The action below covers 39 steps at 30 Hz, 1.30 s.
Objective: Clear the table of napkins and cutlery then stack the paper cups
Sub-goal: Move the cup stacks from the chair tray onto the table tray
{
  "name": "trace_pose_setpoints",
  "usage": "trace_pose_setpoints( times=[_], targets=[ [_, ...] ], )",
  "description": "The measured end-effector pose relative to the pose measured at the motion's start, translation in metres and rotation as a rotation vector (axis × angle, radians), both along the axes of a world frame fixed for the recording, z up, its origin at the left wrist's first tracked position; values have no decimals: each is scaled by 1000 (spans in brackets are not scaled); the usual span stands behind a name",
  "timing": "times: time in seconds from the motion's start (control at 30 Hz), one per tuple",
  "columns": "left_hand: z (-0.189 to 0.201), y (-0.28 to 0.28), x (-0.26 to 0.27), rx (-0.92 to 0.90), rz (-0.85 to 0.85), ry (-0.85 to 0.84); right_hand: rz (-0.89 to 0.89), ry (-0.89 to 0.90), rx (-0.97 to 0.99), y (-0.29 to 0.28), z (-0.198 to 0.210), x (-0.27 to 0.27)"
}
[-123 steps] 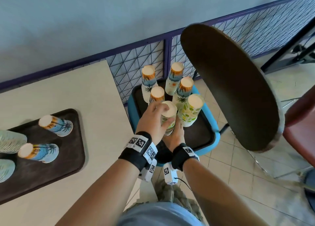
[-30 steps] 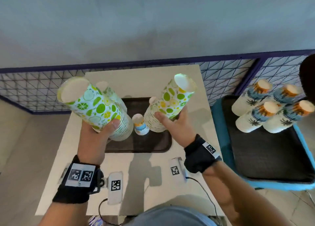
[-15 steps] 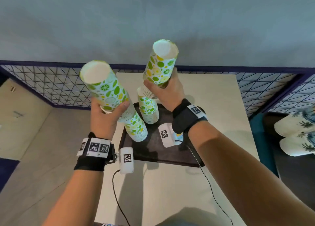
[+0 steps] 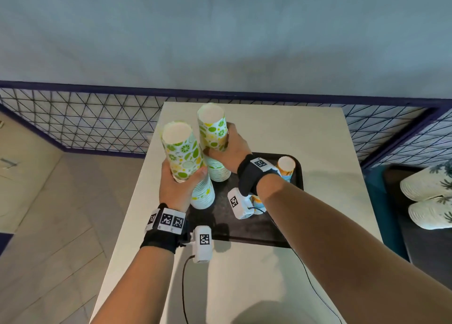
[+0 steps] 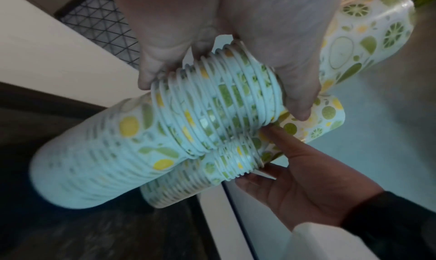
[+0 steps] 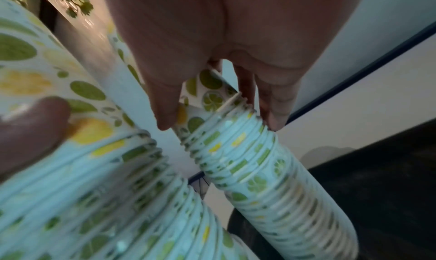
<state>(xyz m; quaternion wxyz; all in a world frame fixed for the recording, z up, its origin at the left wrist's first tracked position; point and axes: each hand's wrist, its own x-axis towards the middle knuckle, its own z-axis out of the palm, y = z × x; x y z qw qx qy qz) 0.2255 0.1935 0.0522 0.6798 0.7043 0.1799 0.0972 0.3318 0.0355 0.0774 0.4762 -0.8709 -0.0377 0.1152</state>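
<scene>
My left hand (image 4: 182, 177) grips a tall upside-down stack of lime-print paper cups (image 4: 182, 150), thumb and fingers round its ribbed rims (image 5: 212, 105). Its lower end meets a wider stack (image 4: 203, 194) standing on the dark tray (image 4: 244, 228). My right hand (image 4: 227, 150) grips a second lime-print stack (image 4: 212, 130) just behind, likewise set over a stack (image 4: 219, 172) on the tray. In the right wrist view the fingers (image 6: 273, 115) curl round the rims (image 6: 235, 152). Both hands are close together, the stacks nearly touching.
A short stack of blue-and-orange palm-print cups (image 4: 285, 167) stands on the tray's right side, partly behind my right wrist. More palm-print stacks (image 4: 425, 184) lie on a teal-edged tray at the far right. The beige table (image 4: 256, 282) ends at a wire fence (image 4: 97, 128).
Both hands have come down and together, lowering the two lime-print stacks from above the tray onto the stacks standing on it. The tray now sits more centrally in view.
</scene>
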Motion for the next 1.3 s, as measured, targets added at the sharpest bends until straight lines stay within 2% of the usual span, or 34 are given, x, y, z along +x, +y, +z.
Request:
trace_pose_setpoints(
  times=[0.13, 0.23, 0.37, 0.47, 0.67, 0.77, 0.9, 1.03, 1.2, 1.3],
  targets=[
    [-26, 5, -3, 2, -18, 69, 20, 5, -42, 0, -12, -2],
    [-30, 5, -1, 36, -35, 82, 30, -6, -50, -1, -13, 0],
    [-30, 9, -1, 58, -59, 88, 51, 10, -86, -4, -8, 0],
    [-11, 0, -10, 34, -16, 112, 44, 28, -84, -17, 4, -7],
    [25, -27, -66, 151, 203, 120, -77, -83, 89, -89, 36, -50],
    [31, -53, -98, 189, 205, 80, -124, -123, 161, -151, 40, -88],
    [23, -109, -134, 249, 5, 41, -268, -172, 191, -249, 30, -146],
    [13, -186, -148, 317, -246, 57, -441, -108, 124, -360, 4, -202],
    [19, -309, -126, 360, -496, 11, -714, 90, 11, -484, -44, -252],
    [24, -386, -99, 409, -643, -79, -772, 169, 11, -532, -70, -255]
  ],
)
